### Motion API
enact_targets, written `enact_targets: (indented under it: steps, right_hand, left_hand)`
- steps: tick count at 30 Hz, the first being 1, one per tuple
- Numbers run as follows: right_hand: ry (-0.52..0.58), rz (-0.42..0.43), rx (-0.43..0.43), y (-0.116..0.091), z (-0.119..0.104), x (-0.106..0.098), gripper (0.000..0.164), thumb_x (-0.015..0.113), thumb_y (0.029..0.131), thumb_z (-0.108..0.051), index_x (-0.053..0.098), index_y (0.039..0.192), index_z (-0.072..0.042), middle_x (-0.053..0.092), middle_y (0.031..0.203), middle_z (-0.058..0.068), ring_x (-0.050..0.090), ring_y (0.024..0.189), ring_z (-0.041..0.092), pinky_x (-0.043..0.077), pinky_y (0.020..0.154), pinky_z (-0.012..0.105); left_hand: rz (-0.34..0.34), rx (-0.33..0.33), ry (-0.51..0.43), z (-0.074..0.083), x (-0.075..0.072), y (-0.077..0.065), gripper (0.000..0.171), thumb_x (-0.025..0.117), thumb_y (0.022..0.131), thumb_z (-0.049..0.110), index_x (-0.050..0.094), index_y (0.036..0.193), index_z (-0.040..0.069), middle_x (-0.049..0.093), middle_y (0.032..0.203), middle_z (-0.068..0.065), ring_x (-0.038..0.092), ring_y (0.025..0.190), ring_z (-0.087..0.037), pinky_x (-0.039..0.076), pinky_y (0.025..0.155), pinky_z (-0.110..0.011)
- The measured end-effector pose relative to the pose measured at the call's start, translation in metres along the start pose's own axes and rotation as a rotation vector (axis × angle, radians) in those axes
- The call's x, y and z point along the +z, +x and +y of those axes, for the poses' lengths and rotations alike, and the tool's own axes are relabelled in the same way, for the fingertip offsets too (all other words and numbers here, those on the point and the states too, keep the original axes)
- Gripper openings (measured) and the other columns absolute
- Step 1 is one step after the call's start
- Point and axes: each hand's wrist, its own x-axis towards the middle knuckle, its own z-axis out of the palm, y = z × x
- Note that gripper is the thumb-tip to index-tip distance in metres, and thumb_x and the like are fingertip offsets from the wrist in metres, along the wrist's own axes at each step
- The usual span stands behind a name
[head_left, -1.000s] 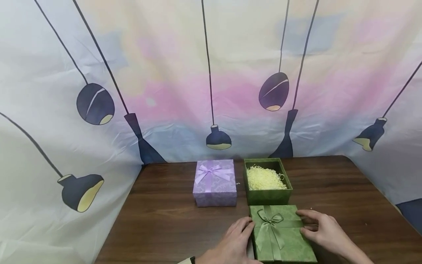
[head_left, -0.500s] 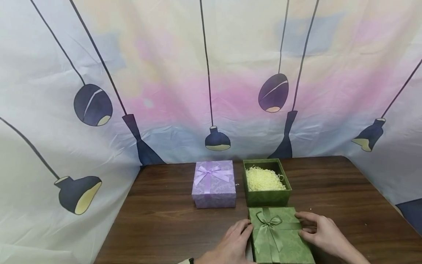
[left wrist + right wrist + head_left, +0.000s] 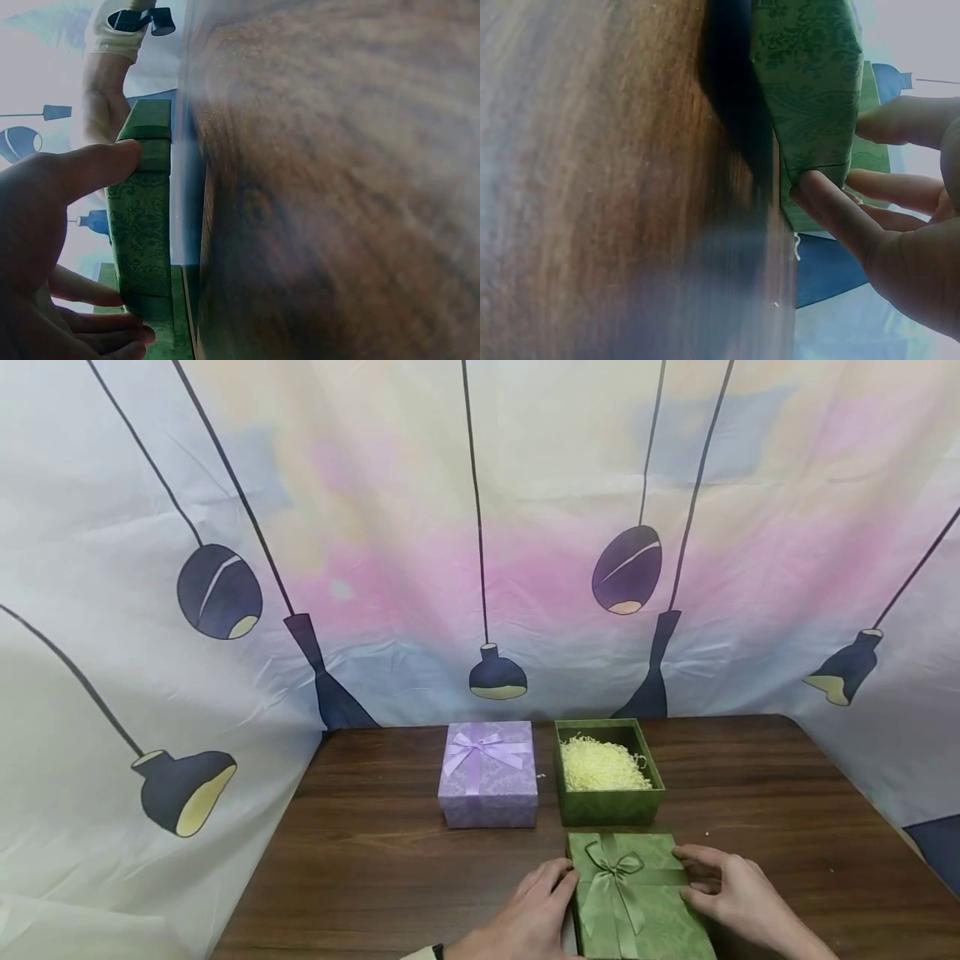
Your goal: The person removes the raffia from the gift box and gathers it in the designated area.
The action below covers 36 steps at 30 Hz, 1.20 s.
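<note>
A green patterned gift box lid (image 3: 663,906) with a ribbon bow lies bow side up between my two hands, near the front of the table. My left hand (image 3: 525,914) grips its left side, thumb and fingertips along the edge in the left wrist view. On the opposite side my right hand (image 3: 738,893) holds the right edge with thumb and fingers. Just beyond the lid stands the open green gift box (image 3: 609,808), filled with pale yellow shredded paper (image 3: 603,764). In the right wrist view, a dark shadow falls beside the lid (image 3: 810,97).
Left of the open box stands a lidded lilac gift box (image 3: 487,785) with a bow. Small white scraps lie on the dark wooden table (image 3: 360,860). A cloth backdrop (image 3: 390,568) printed with hanging lamps rises behind the table's far edge.
The green lid has come slightly toward me with both hands, widening the gap to the open green box. The grip looks the same, and both boxes stay in place.
</note>
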Motion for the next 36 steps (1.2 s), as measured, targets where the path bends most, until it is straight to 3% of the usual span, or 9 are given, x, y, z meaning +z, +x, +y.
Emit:
enact_targets:
  steps: [7, 16, 25, 31, 36]
  right_hand:
    - [-0.028, -0.022, -0.007, -0.0012, 0.0023, 0.0011, 0.054, 0.078, 0.078, -0.011, 0.059, 0.126, 0.005, 0.062, 0.119, 0.030, 0.072, 0.088, 0.020, 0.056, 0.068, 0.019]
    - [0.008, -0.064, 0.076, 0.0002, 0.0032, 0.0004, 0.054, 0.078, 0.077, -0.010, 0.059, 0.126, 0.004, 0.060, 0.124, 0.031, 0.069, 0.097, 0.035, 0.058, 0.068, 0.025]
    - [-0.001, -0.071, 0.042, 0.0009, 0.0057, 0.0063, 0.054, 0.078, 0.077, -0.011, 0.060, 0.125, 0.004, 0.061, 0.122, 0.031, 0.070, 0.095, 0.031, 0.057, 0.068, 0.022]
    - [-0.080, -0.030, 0.041, 0.0014, 0.0049, 0.0068, 0.052, 0.079, 0.075, -0.008, 0.062, 0.123, 0.002, 0.064, 0.119, 0.026, 0.070, 0.094, 0.031, 0.056, 0.066, 0.020]
    - [-0.090, -0.023, 0.048, 0.0005, 0.0043, 0.0074, 0.052, 0.079, 0.075, -0.008, 0.062, 0.123, 0.002, 0.065, 0.118, 0.025, 0.070, 0.093, 0.029, 0.055, 0.066, 0.018]
  left_hand:
    - [-0.047, 0.000, -0.005, -0.0023, 0.0010, -0.0004, 0.095, 0.070, 0.076, 0.066, 0.045, 0.143, 0.003, 0.044, 0.142, -0.012, 0.046, 0.130, -0.025, 0.045, 0.102, -0.035]
    - [-0.045, -0.002, 0.029, 0.0005, 0.0013, -0.0004, 0.089, 0.068, 0.079, 0.065, 0.047, 0.141, 0.004, 0.046, 0.140, -0.011, 0.047, 0.129, -0.024, 0.045, 0.102, -0.033]
    - [0.020, 0.042, 0.083, -0.0013, 0.0080, -0.0055, 0.080, 0.064, 0.083, 0.062, 0.052, 0.135, 0.002, 0.050, 0.133, -0.012, 0.052, 0.123, -0.024, 0.048, 0.098, -0.032]
    - [0.080, 0.067, 0.155, 0.0005, 0.0095, -0.0036, 0.080, 0.068, 0.081, 0.061, 0.054, 0.132, 0.002, 0.052, 0.130, -0.012, 0.053, 0.121, -0.022, 0.048, 0.097, -0.030]
    - [-0.005, 0.036, 0.108, 0.0007, 0.0077, -0.0023, 0.082, 0.067, 0.081, 0.063, 0.052, 0.135, 0.003, 0.050, 0.133, -0.011, 0.051, 0.124, -0.023, 0.046, 0.099, -0.031]
